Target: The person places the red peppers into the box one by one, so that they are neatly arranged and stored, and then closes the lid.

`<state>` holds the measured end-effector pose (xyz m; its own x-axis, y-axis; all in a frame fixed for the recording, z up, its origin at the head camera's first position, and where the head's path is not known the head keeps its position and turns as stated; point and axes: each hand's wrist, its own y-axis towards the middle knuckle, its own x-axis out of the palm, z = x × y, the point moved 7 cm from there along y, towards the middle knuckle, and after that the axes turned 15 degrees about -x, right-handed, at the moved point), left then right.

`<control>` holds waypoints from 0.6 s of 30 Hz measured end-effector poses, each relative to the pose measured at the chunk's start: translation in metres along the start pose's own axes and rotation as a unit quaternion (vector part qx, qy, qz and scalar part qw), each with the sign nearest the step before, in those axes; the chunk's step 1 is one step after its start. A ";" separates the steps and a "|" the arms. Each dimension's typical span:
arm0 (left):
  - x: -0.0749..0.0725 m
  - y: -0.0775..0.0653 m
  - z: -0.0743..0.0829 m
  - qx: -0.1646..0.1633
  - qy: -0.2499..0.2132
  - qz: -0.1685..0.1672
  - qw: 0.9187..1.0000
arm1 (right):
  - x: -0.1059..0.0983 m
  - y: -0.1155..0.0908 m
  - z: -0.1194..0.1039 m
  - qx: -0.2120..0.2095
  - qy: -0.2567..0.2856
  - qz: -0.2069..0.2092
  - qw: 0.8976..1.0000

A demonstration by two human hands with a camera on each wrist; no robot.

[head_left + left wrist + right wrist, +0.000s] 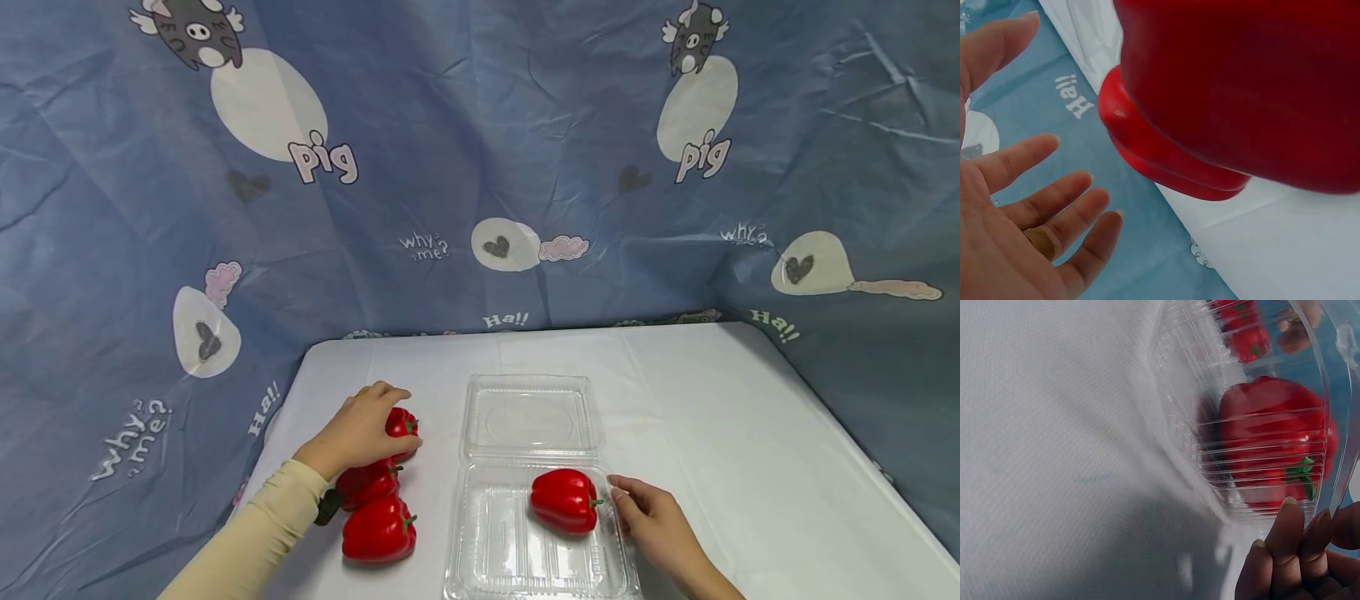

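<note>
Our right hand (656, 525) pinches the clamshell container (487, 533) holding one red bell pepper (564, 502), while left of it our loosely spread left hand (360, 429), seemingly at pick-up, needs to curl round the rearmost pepper (403, 423).

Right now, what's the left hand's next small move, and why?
Probably curl the left hand around the farthest glossy red bell pepper: it reaches over it but looks open, while the right hand holds the clear, hinged plastic box by its edge, where another red pepper leaves bare space on its left.
</note>
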<state>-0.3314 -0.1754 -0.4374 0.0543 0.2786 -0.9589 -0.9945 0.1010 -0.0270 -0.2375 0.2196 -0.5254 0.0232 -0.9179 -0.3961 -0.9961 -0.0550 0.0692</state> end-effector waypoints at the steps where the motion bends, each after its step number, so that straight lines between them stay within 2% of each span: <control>1: 0.001 0.001 -0.001 -0.003 0.000 -0.001 1.000 | 0.000 0.000 0.000 -0.001 -0.002 0.001 1.000; 10: 0.008 0.008 -0.011 -0.016 0.002 -0.019 1.000 | -0.001 -0.001 0.002 0.006 0.001 0.005 1.000; 18: 0.020 0.013 -0.027 -0.058 0.012 -0.053 0.997 | -0.002 -0.002 -0.001 0.003 0.002 0.006 1.000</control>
<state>-0.3455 -0.1947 -0.4644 0.1598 0.2497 -0.9550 -0.9869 0.0177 -0.1605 -0.2358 0.2211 -0.5240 0.0113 -0.9199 -0.3919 -0.9968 -0.0412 0.0680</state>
